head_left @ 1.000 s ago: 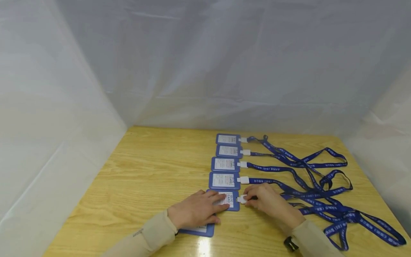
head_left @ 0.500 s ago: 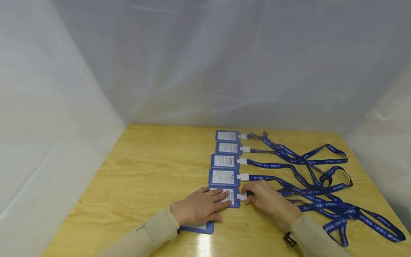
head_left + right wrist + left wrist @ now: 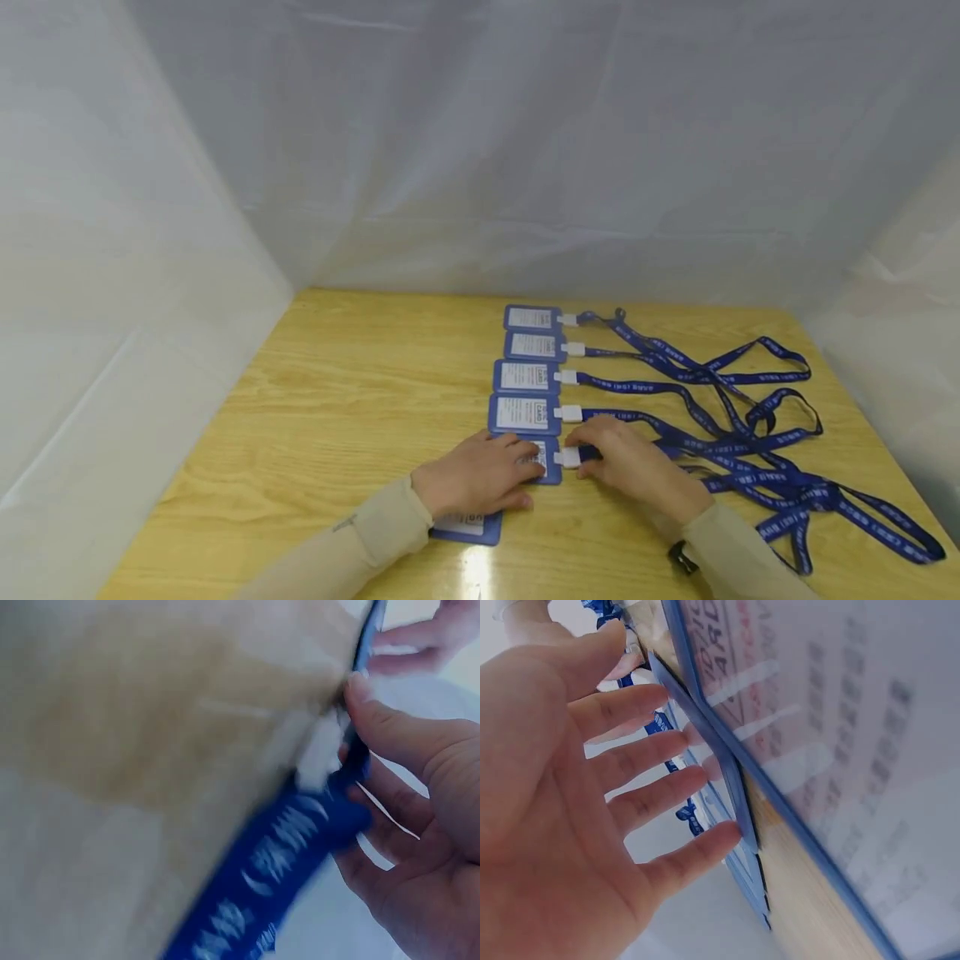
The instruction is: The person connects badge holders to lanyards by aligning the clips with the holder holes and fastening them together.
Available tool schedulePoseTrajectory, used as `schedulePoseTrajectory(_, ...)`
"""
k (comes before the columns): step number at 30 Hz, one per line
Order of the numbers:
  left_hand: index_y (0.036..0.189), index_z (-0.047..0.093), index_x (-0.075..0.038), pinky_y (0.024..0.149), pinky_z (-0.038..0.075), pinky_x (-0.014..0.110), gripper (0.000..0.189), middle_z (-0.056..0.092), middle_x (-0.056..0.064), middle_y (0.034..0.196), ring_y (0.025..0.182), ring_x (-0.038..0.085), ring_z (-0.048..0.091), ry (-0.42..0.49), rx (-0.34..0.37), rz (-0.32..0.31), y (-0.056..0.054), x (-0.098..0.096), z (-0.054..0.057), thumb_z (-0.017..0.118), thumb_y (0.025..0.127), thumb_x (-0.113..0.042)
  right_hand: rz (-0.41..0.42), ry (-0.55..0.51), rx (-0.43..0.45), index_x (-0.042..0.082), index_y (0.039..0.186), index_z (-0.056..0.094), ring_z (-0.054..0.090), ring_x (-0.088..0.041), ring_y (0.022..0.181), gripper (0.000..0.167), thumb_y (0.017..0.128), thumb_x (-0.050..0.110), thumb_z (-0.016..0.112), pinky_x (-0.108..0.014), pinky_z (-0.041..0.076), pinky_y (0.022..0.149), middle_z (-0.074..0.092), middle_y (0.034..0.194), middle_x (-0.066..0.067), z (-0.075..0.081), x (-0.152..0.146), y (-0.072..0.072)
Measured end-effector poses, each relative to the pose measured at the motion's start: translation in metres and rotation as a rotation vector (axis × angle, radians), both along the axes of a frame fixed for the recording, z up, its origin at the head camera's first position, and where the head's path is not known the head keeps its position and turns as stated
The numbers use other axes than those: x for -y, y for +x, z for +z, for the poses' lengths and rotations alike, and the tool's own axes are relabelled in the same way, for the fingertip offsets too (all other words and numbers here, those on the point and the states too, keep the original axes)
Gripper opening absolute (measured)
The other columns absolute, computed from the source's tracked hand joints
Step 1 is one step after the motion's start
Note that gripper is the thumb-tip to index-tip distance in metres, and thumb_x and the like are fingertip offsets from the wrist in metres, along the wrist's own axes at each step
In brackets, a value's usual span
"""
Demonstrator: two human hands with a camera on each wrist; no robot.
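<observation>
A blue-framed badge holder [image 3: 552, 472] with a white card lies fifth in a column on the wooden table. My left hand [image 3: 483, 475] lies over its left part, fingers extended and fingertips on the card; the left wrist view shows the fingers [image 3: 682, 780] spread. At the holder's right end sits a white clip [image 3: 570, 457] with a blue printed lanyard [image 3: 262, 862]. My right hand [image 3: 637, 467] is at this clip, thumb and fingers loosely parted on either side of the clip and strap. Another badge holder [image 3: 472, 529] lies partly hidden under my left wrist.
Several more badge holders [image 3: 522, 414] lie stacked in a column toward the back, clips facing right. Their blue lanyards [image 3: 750, 479] spread in a tangle over the table's right side. White sheeting [image 3: 480, 167] encloses the wooden table [image 3: 337, 375] at the back and sides.
My right hand's fingers have loosened at the clip, showing more of it and the strap. My left hand has shifted slightly right, its fingers more arched over the card.
</observation>
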State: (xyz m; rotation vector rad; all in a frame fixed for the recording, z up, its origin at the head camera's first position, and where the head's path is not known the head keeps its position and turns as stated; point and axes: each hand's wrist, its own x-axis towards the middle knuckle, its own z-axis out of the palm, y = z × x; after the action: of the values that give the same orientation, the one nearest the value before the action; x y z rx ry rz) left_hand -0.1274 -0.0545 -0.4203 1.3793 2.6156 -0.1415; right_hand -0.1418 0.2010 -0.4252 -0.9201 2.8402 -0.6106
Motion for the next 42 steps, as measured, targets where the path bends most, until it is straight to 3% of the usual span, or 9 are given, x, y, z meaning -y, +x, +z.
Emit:
schedulePoseTrajectory(5,0.147,0.051,-0.029,0.11,0.047,0.047,0.053,0.049,-0.002,0.153,0.138,0.019,0.047,-0.02,-0.016,0.002,-0.003,-0.003,0.004,0.043,0.103,-0.057,-0.093,-0.045,0.047,0.009,0.113,0.074,0.07,-0.019,0.095,0.026,0.088,0.014,0.079,-0.033,0.061,0.078,0.074,0.104,-0.002,0.022,-0.02,0.003)
schedulePoseTrajectory(8,0.147,0.051,-0.029,0.11,0.047,0.047,0.053,0.048,-0.002,0.153,0.138,0.019,0.047,-0.02,-0.017,0.008,-0.005,-0.004,0.006,0.043,0.103,-0.057,-0.062,-0.027,0.063,0.01,0.105,0.076,0.068,-0.013,0.087,0.019,0.086,0.012,0.08,-0.026,0.059,0.07,0.073,0.096,0.001,0.028,-0.03,0.004)
schedulePoseTrajectory(12,0.148,0.05,-0.03,0.111,0.046,0.047,0.053,0.048,-0.003,0.153,0.139,0.019,0.046,-0.031,-0.005,0.02,-0.005,-0.003,0.006,0.043,0.103,-0.057,0.002,0.04,0.059,0.011,0.101,0.077,0.067,-0.015,0.089,0.017,0.085,0.016,0.081,-0.031,0.058,0.075,0.072,0.097,0.003,0.023,-0.035,0.007)
schedulePoseTrajectory(19,0.147,0.05,-0.029,0.111,0.046,0.046,0.052,0.048,-0.003,0.153,0.139,0.018,0.046,-0.034,-0.001,0.022,-0.004,-0.003,0.006,0.044,0.103,-0.056,-0.038,0.141,0.08,0.009,0.107,0.077,0.066,-0.022,0.098,0.028,0.082,0.02,0.084,-0.04,0.059,0.084,0.069,0.104,0.0,0.01,-0.034,0.01)
schedulePoseTrajectory(28,0.146,0.051,-0.03,0.112,0.046,0.043,0.051,0.048,-0.004,0.152,0.138,0.017,0.047,-0.03,-0.007,0.012,-0.002,-0.004,0.004,0.045,0.103,-0.056,0.043,0.145,-0.013,0.01,0.103,0.079,0.066,-0.023,0.096,0.023,0.083,0.02,0.083,-0.038,0.061,0.081,0.069,0.104,-0.003,0.007,-0.036,0.017)
schedulePoseTrajectory(35,0.144,0.053,-0.031,0.11,0.047,0.041,0.048,0.05,-0.006,0.15,0.135,0.015,0.048,-0.026,-0.002,0.011,-0.001,-0.003,0.002,0.045,0.103,-0.055,-0.031,0.149,0.019,0.013,0.107,0.075,0.065,-0.02,0.099,0.029,0.081,0.02,0.086,-0.04,0.059,0.084,0.067,0.106,0.001,0.006,-0.035,0.021)
schedulePoseTrajectory(42,0.145,0.052,-0.03,0.111,0.047,0.043,0.049,0.05,-0.004,0.15,0.136,0.016,0.048,-0.025,-0.019,0.011,0.001,-0.003,0.001,0.046,0.103,-0.054,0.018,0.157,0.013,0.013,0.102,0.076,0.064,-0.021,0.097,0.024,0.081,0.02,0.085,-0.04,0.059,0.084,0.065,0.102,0.001,0.004,-0.036,0.021)
